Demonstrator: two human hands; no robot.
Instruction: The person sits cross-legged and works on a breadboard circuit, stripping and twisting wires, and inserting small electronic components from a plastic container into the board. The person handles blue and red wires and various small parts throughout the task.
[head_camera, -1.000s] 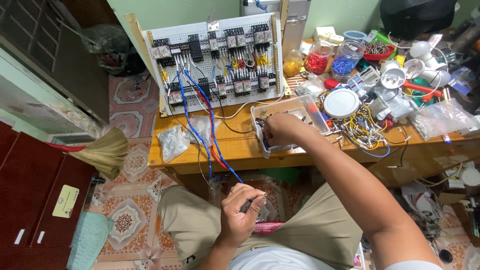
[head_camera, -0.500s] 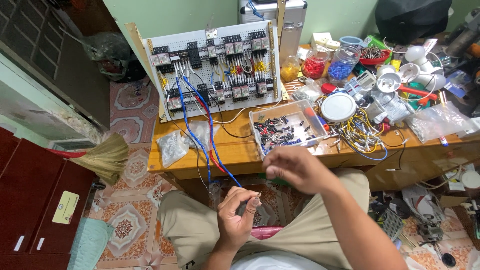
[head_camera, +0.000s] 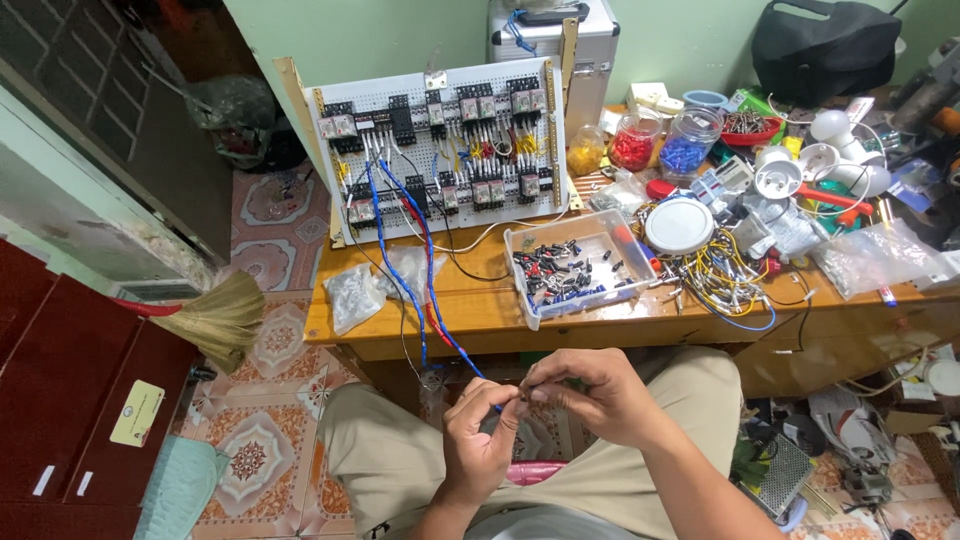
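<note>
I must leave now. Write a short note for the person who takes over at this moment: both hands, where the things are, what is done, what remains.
Left hand: over the lap, pinching the free end of the blue wire.
Right hand: fingertips meet the left hand's at that wire end; any small part between them is too small to tell.
Things: the wire runs up to the white relay panel standing on the wooden bench; the clear tray of small terminals sits beside it.
Done: the panel already carries many wires.
Left: the blue wire's free end is not yet connected.
</note>
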